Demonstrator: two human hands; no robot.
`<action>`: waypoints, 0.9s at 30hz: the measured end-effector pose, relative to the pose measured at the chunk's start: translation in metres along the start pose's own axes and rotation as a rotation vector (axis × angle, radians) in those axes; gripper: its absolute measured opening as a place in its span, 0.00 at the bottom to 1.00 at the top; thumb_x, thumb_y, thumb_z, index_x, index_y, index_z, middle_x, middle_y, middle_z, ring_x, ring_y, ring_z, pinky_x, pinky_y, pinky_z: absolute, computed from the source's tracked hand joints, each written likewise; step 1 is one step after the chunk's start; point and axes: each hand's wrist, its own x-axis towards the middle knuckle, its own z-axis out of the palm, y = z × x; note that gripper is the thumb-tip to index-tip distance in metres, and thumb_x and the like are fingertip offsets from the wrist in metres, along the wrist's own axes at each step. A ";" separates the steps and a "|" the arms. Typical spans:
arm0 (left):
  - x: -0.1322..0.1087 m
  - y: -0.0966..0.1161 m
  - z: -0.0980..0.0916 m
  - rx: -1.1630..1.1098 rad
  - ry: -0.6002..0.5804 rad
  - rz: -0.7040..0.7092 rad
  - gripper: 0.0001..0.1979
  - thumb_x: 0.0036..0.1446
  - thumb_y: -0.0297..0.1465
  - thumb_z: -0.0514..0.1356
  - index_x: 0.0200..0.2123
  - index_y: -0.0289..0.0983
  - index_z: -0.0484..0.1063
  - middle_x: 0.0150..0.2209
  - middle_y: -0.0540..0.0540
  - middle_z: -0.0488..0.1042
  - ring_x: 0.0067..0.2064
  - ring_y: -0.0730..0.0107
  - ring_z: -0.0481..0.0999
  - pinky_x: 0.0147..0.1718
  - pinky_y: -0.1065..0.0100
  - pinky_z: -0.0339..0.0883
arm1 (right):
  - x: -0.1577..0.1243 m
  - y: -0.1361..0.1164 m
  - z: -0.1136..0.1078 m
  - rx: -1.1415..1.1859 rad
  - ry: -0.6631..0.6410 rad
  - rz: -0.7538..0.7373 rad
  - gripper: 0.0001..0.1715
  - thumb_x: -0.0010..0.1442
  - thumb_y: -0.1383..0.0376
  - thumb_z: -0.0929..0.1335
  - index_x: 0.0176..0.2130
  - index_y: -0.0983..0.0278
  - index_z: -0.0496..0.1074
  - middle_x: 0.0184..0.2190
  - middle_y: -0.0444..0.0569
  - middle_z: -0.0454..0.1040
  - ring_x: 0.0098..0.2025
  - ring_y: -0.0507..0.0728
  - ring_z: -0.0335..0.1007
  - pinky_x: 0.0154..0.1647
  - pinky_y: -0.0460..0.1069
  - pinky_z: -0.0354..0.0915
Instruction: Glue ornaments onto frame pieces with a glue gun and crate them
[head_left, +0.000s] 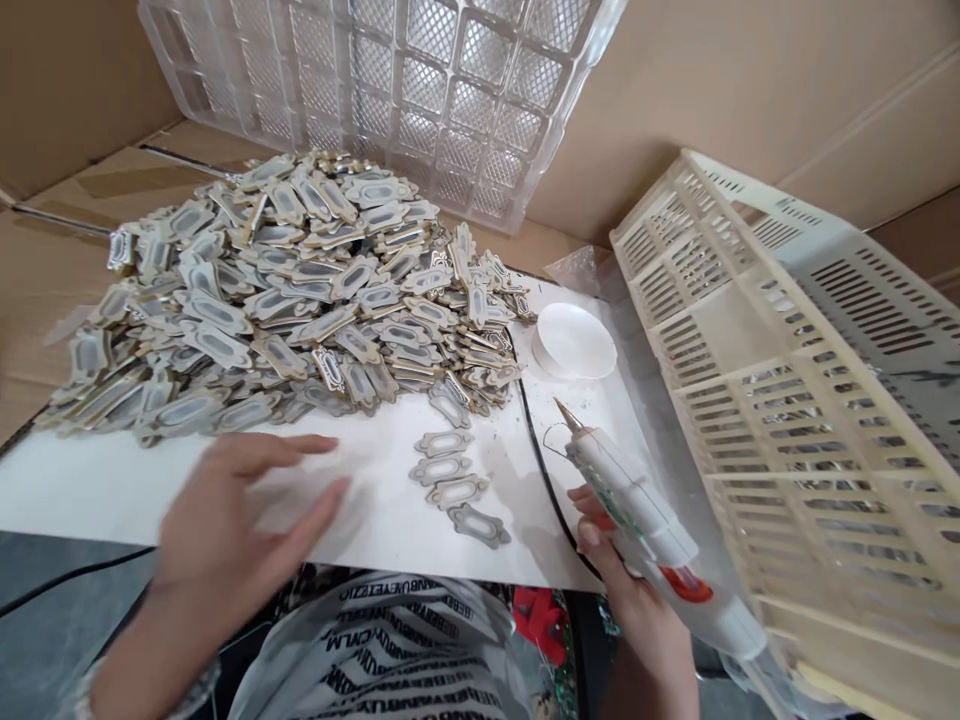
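In my right hand (pixel 630 580) is a white glue gun (pixel 637 490), its metal nozzle pointing up and to the left over the white board. My left hand (pixel 225 530) hovers above the board, somewhat blurred, with thumb and fingers apart and nothing between them. Between the two hands lies a short column of several flat pieces (pixel 456 490), pale frame-shaped plates with scalloped ends. A large heap of similar plates (pixel 300 290) rises just beyond my left hand; some show silvery patterned faces.
A white round dish (pixel 575 342) stands beyond the nozzle. On the right a cream slatted plastic basket (pixel 720 340) holds shiny pieces. A clear compartment tray (pixel 390 80) leans at the back against cardboard. A black cable (pixel 536 440) crosses the white board (pixel 375 530).
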 end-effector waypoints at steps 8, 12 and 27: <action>0.005 0.037 0.045 0.092 -0.223 0.283 0.05 0.62 0.31 0.60 0.41 0.40 0.67 0.37 0.49 0.80 0.38 0.58 0.77 0.36 0.59 0.66 | 0.002 -0.007 0.000 0.015 0.021 -0.001 0.11 0.66 0.57 0.70 0.34 0.60 0.75 0.22 0.42 0.77 0.20 0.53 0.73 0.17 0.45 0.67; 0.010 0.037 0.050 0.142 -0.226 0.306 0.07 0.62 0.30 0.60 0.43 0.39 0.66 0.37 0.47 0.80 0.38 0.56 0.77 0.36 0.59 0.62 | 0.004 -0.010 0.001 0.008 0.075 -0.018 0.14 0.67 0.56 0.69 0.33 0.61 0.76 0.24 0.43 0.79 0.20 0.53 0.74 0.17 0.44 0.67; 0.017 0.047 0.032 0.065 0.036 0.322 0.12 0.64 0.31 0.62 0.49 0.39 0.67 0.31 0.48 0.78 0.34 0.60 0.76 0.43 0.57 0.62 | -0.003 -0.013 0.002 0.145 -0.240 -0.161 0.13 0.69 0.64 0.66 0.35 0.60 0.79 0.36 0.51 0.82 0.35 0.58 0.80 0.32 0.49 0.72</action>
